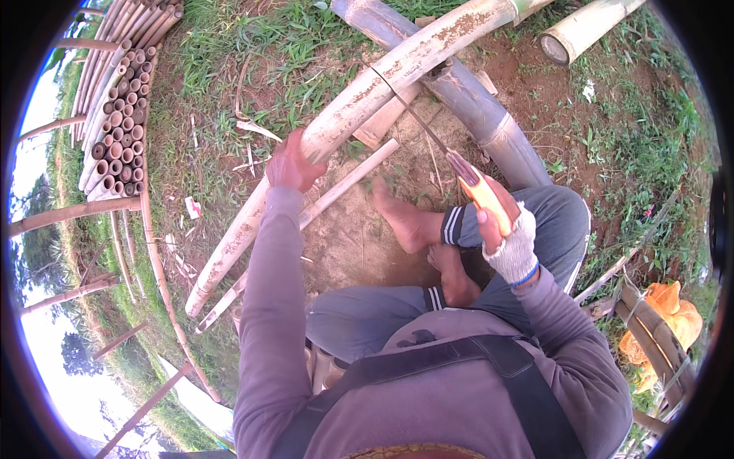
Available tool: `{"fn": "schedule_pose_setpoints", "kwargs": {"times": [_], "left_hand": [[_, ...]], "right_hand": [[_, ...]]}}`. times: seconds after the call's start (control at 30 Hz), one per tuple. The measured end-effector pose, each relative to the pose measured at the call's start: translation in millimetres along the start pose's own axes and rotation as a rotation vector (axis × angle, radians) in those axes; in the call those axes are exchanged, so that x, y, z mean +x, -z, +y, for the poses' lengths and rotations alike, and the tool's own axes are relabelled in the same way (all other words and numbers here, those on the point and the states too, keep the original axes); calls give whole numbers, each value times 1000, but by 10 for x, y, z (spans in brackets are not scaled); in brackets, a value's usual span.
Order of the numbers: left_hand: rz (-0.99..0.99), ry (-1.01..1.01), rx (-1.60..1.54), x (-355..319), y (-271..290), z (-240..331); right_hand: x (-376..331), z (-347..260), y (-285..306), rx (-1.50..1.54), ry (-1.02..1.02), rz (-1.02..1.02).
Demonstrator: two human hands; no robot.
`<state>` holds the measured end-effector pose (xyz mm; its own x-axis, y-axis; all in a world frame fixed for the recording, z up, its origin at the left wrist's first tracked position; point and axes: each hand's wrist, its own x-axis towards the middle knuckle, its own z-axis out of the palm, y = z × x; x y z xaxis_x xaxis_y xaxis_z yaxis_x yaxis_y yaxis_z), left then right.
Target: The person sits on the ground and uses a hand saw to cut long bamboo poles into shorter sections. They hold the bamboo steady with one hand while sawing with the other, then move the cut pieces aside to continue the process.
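A long pale bamboo pole with brown blotches slants across in front of me. My left hand, bare, is wrapped round it near the middle. It crosses over a thicker grey bamboo pole on the ground. In a knitted white glove, my right hand grips a hand saw by its yellow-orange handle. The saw's thin dark blade, seen nearly edge-on, reaches up to the pale pole and lies across it. I cannot tell how deep any cut is.
A thinner bamboo piece lies beside the pole, near my bare feet. Many cut bamboo tubes are stacked on a rack at the left. Another bamboo length lies far right. An orange bag sits at the right by bamboo slats.
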<state>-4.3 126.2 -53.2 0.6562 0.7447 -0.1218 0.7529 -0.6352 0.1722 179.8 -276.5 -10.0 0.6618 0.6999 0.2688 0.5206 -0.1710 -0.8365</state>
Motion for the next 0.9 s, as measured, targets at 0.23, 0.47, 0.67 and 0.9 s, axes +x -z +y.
{"fn": "schedule_pose_setpoints", "kwargs": {"times": [0.23, 0.47, 0.67, 0.9], "left_hand": [[9, 13, 33, 95, -22, 84], [-59, 36, 15, -27, 147, 254], [40, -10, 15, -127, -29, 139], [8, -10, 25, -37, 7, 132]], "right_hand": [[421, 49, -386, 26, -64, 48], [368, -135, -153, 80, -36, 66], [616, -567, -63, -2, -108, -28], [542, -603, 118, 34, -108, -48]]}}
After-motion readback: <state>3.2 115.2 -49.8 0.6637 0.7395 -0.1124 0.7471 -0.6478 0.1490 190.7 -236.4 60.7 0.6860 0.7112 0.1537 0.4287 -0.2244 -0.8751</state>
